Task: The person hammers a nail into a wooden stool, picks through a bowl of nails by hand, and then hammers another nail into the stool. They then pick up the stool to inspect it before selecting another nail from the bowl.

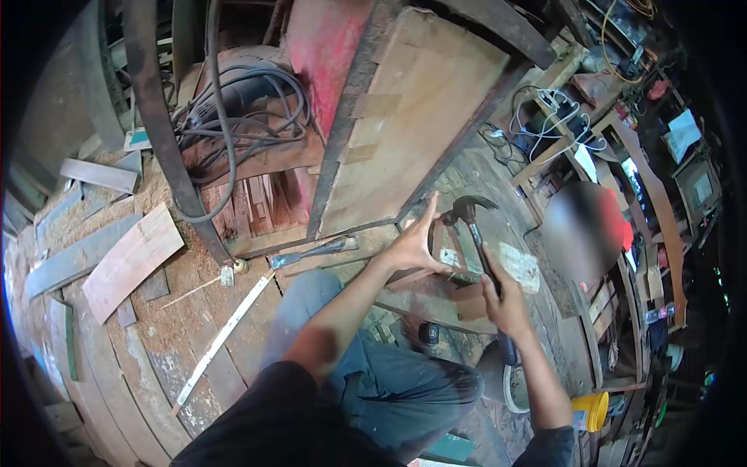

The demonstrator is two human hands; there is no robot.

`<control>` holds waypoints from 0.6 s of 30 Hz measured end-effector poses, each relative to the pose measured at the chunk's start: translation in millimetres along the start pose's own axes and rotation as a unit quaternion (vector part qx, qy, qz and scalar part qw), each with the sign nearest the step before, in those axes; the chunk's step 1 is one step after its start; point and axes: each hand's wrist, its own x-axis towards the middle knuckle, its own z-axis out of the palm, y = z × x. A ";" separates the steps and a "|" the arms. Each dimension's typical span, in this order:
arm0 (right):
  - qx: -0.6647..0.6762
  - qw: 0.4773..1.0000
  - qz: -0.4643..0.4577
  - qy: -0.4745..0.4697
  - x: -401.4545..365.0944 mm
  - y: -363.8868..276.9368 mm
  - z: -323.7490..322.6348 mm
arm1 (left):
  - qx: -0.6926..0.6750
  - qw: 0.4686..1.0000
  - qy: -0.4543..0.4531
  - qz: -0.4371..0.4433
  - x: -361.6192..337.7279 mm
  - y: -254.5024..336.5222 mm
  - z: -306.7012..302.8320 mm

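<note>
A claw hammer (488, 253) with a dark head and handle is gripped in my right hand (506, 300), its head up and its claw turned to the right. My left hand (416, 247) is spread, thumb and fingers apart, left of the hammer beside a small wooden piece (465, 251). No object shows in the left palm. Below both hands lies a wooden frame or box part (424, 303). Behind my left hand stands a large wooden panel (412, 117) in a dark frame.
A corded power tool (241, 93) lies at the upper left. Boards (132, 261) and a white strip (226, 338) rest on the plank floor. A dark-handled tool (315, 251) lies near my knee. A yellow bucket (595, 410) is at the lower right. A person (580, 229) appears at right.
</note>
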 end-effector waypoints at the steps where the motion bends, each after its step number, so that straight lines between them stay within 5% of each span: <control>1: 0.039 0.991 0.123 -0.043 3.8 -20.6 -15.1 | 0.002 1.000 -0.008 -0.006 3.0 -2.8 -0.5; 3: 0.043 0.996 0.077 0.006 6.5 -33.1 -31.1 | 0.014 1.000 -0.007 -0.006 1.4 -7.1 -0.2; 4: -0.024 0.996 -0.043 0.068 10.4 -37.2 -39.0 | 0.010 1.000 -0.007 -0.001 1.9 -5.2 -1.3; 7: 0.130 0.957 0.224 0.133 14.2 -90.0 -56.4 | 0.000 1.000 -0.011 0.010 1.5 -0.8 -0.5; 8: 0.131 0.956 0.226 0.134 12.9 -76.8 -51.7 | 0.000 1.000 -0.009 0.010 1.3 -0.9 -0.1; 10: -0.017 0.976 -0.008 0.215 11.1 -32.4 -28.9 | 0.002 1.000 -0.004 0.013 2.5 -0.9 -2.1; 13: -0.192 0.960 -0.174 0.102 2.0 42.7 12.7 | 0.006 1.000 -0.006 0.011 1.3 -2.7 0.4; 14: -0.193 0.961 -0.167 0.106 -4.4 27.4 6.8 | 0.008 1.000 -0.005 0.010 -0.8 -3.4 1.3; 15: -0.024 0.998 0.030 0.046 -5.7 -1.8 -5.5 | 0.011 1.000 0.002 0.011 1.7 -3.7 -0.4; 16: 0.149 0.963 0.222 -0.020 -5.8 -19.6 -13.5 | 0.019 1.000 -0.005 0.014 1.8 -1.0 -1.2; 18: 0.185 0.964 0.183 0.054 -13.2 -22.9 -13.9 | 0.020 1.000 -0.013 0.003 1.5 2.3 -2.4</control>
